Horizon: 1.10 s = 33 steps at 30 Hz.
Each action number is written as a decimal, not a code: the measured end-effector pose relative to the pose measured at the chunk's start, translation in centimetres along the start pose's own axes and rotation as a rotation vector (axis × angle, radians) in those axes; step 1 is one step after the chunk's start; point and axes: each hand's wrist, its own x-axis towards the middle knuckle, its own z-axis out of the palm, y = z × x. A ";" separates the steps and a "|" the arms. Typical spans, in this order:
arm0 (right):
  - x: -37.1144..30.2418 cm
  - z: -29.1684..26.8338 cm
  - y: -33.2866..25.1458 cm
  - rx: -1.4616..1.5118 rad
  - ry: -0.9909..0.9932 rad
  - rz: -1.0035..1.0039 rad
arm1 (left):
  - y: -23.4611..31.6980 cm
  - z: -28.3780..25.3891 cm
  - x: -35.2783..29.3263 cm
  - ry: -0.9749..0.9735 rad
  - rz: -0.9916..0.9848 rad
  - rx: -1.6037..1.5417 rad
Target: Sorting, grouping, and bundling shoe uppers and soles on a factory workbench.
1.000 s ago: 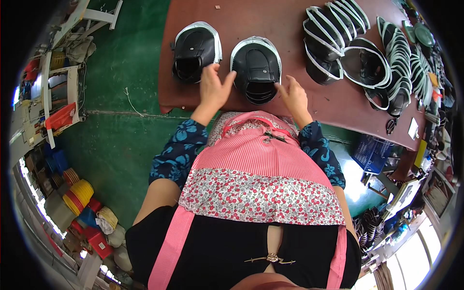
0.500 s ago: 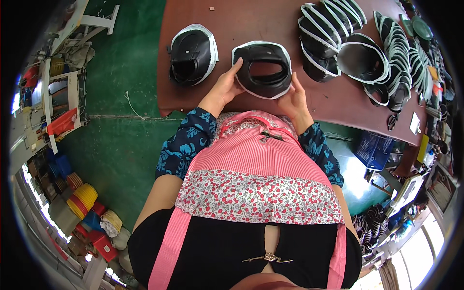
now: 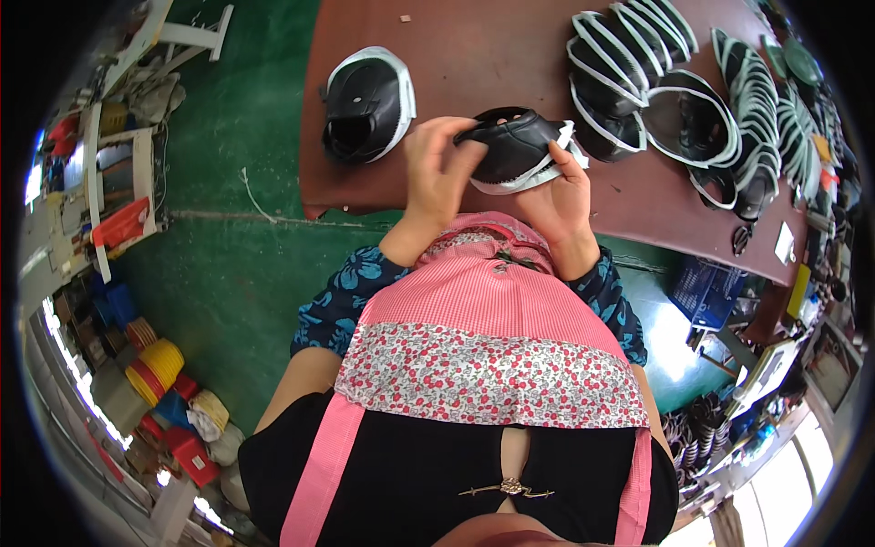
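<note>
A black shoe upper (image 3: 515, 150) with a white lining edge is tipped on its side above the near edge of the table. My right hand (image 3: 558, 201) grips its lower right edge, with the thumb on the white lining. At the upper's left end, my left hand (image 3: 436, 169) curls its thumb and forefinger around the black tip; these fingers are slightly blurred. Left of my hands, another black shoe upper (image 3: 387, 96) with a white edge lies on the brown table (image 3: 483, 55).
A fanned stack of white-edged uppers (image 3: 606, 68) stands at the right of the table, with another row (image 3: 752, 114) beyond it. Small scissors (image 3: 742, 239) lie near the right front edge. Below is a blue crate (image 3: 706, 292) on the green floor.
The upper has turned from lying opening-up between both hands to tilted on its side, and moved slightly right. My left hand has shifted to its left end; my right thumb now presses on the lining.
</note>
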 end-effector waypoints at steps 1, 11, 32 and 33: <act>0.2 -2.0 -0.2 0.045 -0.116 0.026 | 1.6 0.0 0.5 -0.059 0.175 0.147; -0.1 0.2 0.3 -0.199 0.044 -0.144 | -0.8 -8.1 -1.8 -0.035 0.382 0.430; -2.3 0.7 0.1 0.307 -0.142 -0.101 | 0.1 -1.5 -0.1 -0.212 -1.028 -1.420; -2.4 0.8 0.2 0.266 -0.124 -0.107 | -0.8 -1.4 -0.1 -0.210 -1.038 -1.386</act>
